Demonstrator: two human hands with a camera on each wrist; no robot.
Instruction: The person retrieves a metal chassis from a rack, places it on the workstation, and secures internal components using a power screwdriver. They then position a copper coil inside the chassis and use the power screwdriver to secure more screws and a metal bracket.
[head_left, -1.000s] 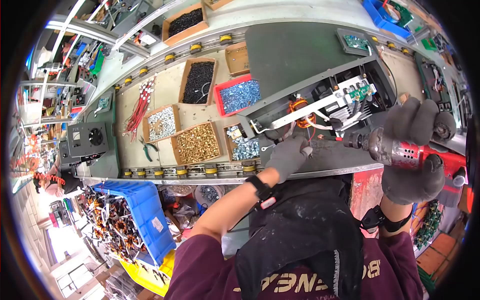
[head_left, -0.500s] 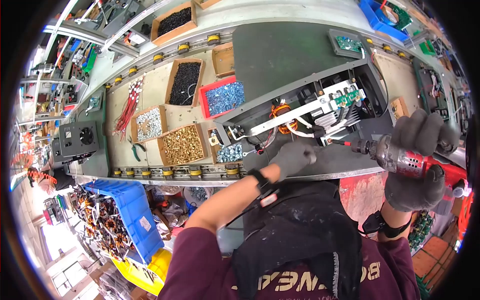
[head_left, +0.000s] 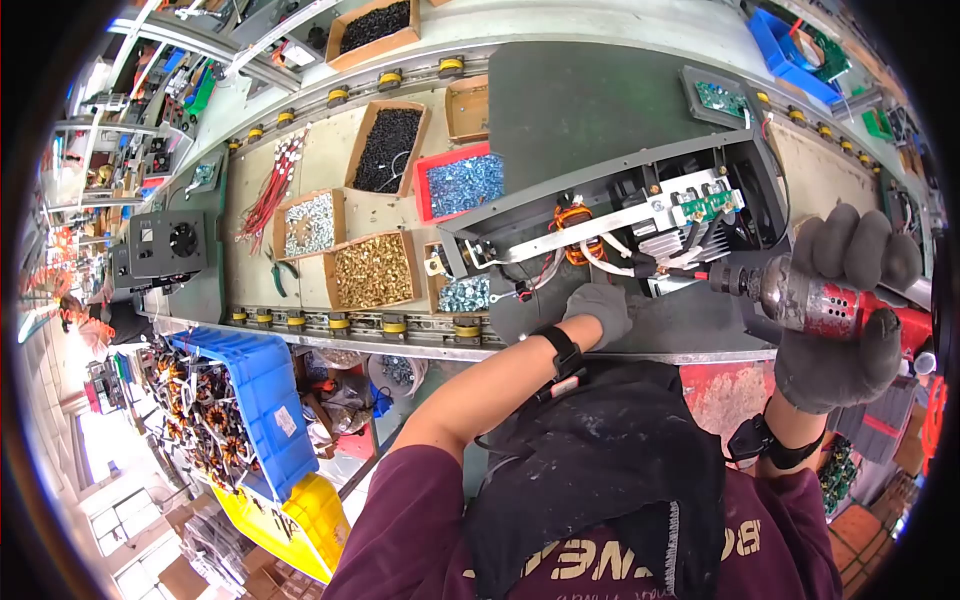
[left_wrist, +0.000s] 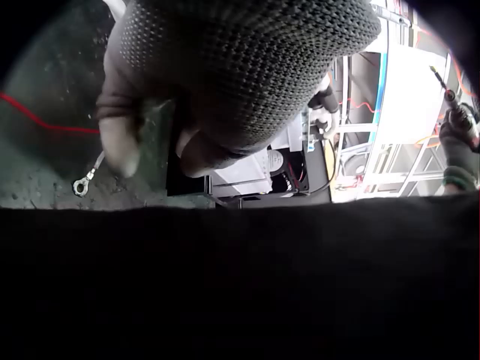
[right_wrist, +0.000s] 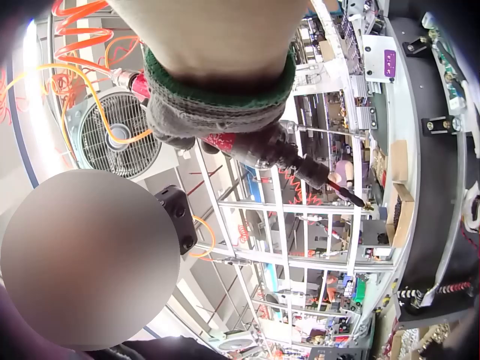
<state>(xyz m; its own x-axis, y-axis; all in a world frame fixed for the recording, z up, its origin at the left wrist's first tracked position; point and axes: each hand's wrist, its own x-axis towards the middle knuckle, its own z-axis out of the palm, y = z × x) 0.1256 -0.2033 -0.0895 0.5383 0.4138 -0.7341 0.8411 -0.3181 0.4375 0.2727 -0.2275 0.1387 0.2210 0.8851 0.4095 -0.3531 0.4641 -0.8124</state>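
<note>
In the head view my left hand (head_left: 600,312) is over the green mat, below an open grey metal chassis (head_left: 610,178). Its thumb and a finger stand apart in the left wrist view, with nothing visible between them; a ring terminal (left_wrist: 82,186) lies beside them. My right hand (head_left: 838,368) grips a red power screwdriver (head_left: 825,308), whose bit points left at the white heat sink (head_left: 672,246). Whether the bit touches it I cannot tell. The chassis also holds an orange-wound coil (head_left: 574,236) and a green circuit board (head_left: 708,204).
Boxes of brass parts (head_left: 372,273), black screws (head_left: 388,150) and bluish screws (head_left: 465,186) stand left of the chassis. Pliers (head_left: 280,272) and red wires (head_left: 272,190) lie farther left. A blue crate (head_left: 262,400) is below the bench edge.
My left hand has drawn back from the wires at the chassis's near side toward the bench edge, its fingers parting. The screwdriver bit has come closer to the heat sink. The head view has shifted.
</note>
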